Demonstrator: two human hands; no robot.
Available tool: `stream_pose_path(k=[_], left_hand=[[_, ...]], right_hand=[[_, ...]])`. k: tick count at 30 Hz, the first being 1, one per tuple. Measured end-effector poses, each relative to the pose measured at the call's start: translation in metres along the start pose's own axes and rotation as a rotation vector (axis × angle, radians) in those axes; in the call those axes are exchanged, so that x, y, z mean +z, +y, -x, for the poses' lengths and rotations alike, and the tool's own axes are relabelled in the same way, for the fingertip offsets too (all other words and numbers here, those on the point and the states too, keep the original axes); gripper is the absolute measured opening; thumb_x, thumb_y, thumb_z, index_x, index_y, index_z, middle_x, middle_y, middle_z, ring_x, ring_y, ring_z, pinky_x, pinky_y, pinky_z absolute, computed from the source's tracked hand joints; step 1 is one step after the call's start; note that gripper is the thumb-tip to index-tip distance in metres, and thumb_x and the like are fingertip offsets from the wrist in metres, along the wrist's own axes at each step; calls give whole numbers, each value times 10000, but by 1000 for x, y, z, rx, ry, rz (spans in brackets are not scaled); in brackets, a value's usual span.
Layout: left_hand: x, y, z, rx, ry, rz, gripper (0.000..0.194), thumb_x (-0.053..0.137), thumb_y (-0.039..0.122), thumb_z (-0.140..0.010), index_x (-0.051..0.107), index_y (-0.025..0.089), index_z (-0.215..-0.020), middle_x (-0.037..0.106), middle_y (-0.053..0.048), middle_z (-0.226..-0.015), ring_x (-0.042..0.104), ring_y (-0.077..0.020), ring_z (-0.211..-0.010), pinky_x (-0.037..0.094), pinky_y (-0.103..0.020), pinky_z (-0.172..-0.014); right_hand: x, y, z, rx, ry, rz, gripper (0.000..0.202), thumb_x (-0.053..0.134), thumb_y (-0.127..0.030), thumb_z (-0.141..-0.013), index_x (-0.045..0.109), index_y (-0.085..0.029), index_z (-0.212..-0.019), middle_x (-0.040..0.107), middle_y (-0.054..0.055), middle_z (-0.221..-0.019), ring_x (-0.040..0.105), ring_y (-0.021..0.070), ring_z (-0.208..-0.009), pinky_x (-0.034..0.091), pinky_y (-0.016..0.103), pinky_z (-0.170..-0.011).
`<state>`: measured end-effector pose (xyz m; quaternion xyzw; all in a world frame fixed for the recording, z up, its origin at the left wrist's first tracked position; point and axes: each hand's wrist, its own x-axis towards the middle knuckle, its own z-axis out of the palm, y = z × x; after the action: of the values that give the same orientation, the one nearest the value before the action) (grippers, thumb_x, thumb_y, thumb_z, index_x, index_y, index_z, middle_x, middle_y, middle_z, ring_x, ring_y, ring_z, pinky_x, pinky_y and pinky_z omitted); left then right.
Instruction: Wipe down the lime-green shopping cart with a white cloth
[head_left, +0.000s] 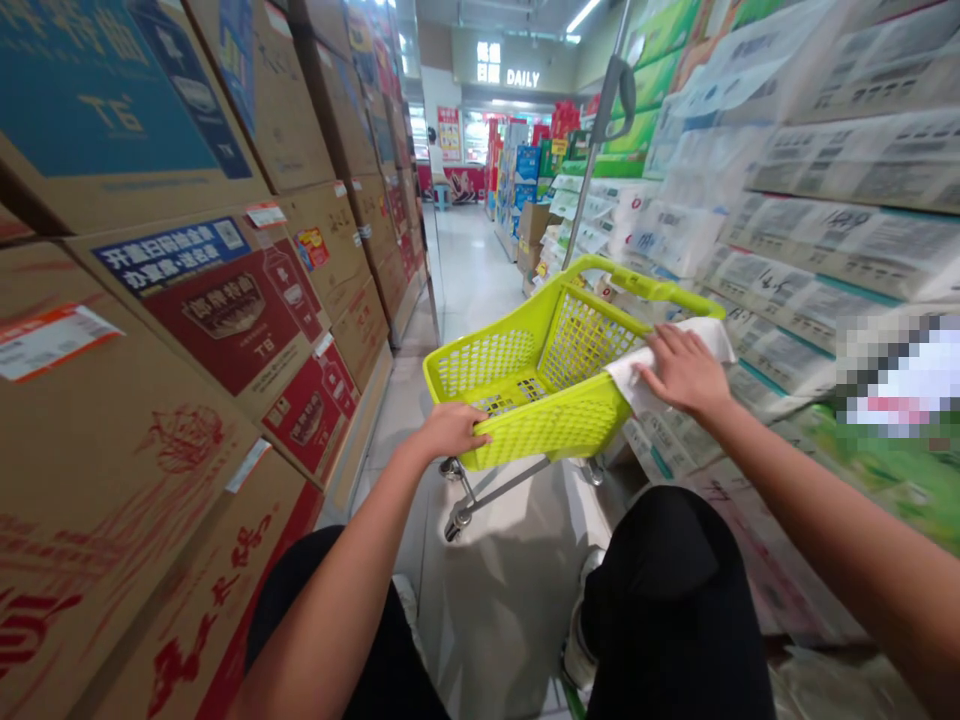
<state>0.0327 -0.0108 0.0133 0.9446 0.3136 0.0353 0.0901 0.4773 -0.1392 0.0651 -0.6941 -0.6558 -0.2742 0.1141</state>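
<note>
A lime-green shopping cart point(551, 430) with perforated plastic walls stands in front of me on metal legs with casters. My left hand point(452, 431) grips the rim at its near left corner, fingers curled over the edge. On the right, my right hand point(686, 368) presses a white cloth point(634, 375), possibly a paper wipe, against the cart's rim below the handle point(645, 283). Part of the cloth sticks out beyond my fingers. The basket's visible inside holds nothing I can make out.
Stacked cardboard cartons point(225, 310) line the left side. Wrapped paper packs point(817, 210) are piled high on the right. A grey-handled pole point(600, 130) rises behind the cart. Farther down the tiled aisle point(469, 250) are display shelves and a seated person point(435, 155). My knees flank the cart's near side.
</note>
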Motion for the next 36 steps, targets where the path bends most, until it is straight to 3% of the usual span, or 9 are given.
stream_pose_path(k=[3,6,11,15,20,26,30,33,36], left_hand=[[-6,2,3,18,-30,13,275,643,518,-907,747,263,-885,772,-34,-829,719,-241,-817,367,-305,-621],[-9,-5,4,11,-27,4,273,642,518,-900,751,268,-903,767,-35,-821,716,-240,-804,388,-300,-635],[-8,-52,8,10,5,29,297,648,509,-902,750,232,-934,781,-69,-954,720,-250,-920,489,-318,-810],[-2,-74,10,-103,210,-8,499,639,268,-829,661,187,-1322,705,-143,-1347,638,-334,-1270,464,-447,-1097],[6,-24,5,-63,506,-38,846,614,245,-823,372,187,-1632,319,-182,-1731,281,-384,-1610,145,-596,-1323],[0,39,-4,125,590,284,698,489,474,-1006,324,241,-1643,402,-141,-1695,372,-327,-1553,132,-546,-1323],[1,40,-13,103,609,408,484,339,544,-1056,591,225,-1317,638,-127,-1357,521,-294,-1316,271,-506,-1253],[6,34,-21,63,645,371,487,345,599,-1037,596,207,-1182,614,-124,-1178,510,-294,-1176,365,-494,-1166],[7,28,-26,75,652,333,462,376,606,-1027,576,223,-1190,593,-115,-1160,496,-299,-1167,353,-495,-1168]], right_hand=[[-7,50,-10,61,41,51,739,340,-599,-1041,575,-51,-1478,531,290,-1560,452,422,-1472,275,601,-1226],[-8,55,-13,56,61,59,760,324,-617,-1037,632,-18,-1390,612,320,-1429,487,437,-1405,312,577,-1189],[-14,7,3,52,118,45,712,342,-578,-1034,647,-27,-1366,676,259,-1246,556,409,-1252,377,551,-1142],[-38,-41,26,-18,140,-34,629,443,-542,-1013,632,-120,-1438,691,202,-1271,587,397,-1192,433,565,-1078],[-89,-86,39,-263,89,-177,530,516,-414,-1028,594,-213,-1512,691,137,-1428,648,355,-1221,487,538,-1051],[-136,-97,30,-364,-2,-344,465,621,-597,-994,730,-255,-1289,781,111,-1230,712,336,-1174,487,532,-1110],[-140,-108,23,-437,-14,-460,419,577,-591,-1023,718,-301,-1291,756,91,-1318,698,323,-1236,407,577,-1194],[-138,-133,16,-434,-55,-461,459,551,-629,-1020,741,-238,-1165,793,129,-1111,733,319,-1046,526,499,-985],[-137,-165,8,-352,-46,-265,540,487,-687,-1021,716,-208,-923,730,121,-778,678,287,-742,487,421,-732]])
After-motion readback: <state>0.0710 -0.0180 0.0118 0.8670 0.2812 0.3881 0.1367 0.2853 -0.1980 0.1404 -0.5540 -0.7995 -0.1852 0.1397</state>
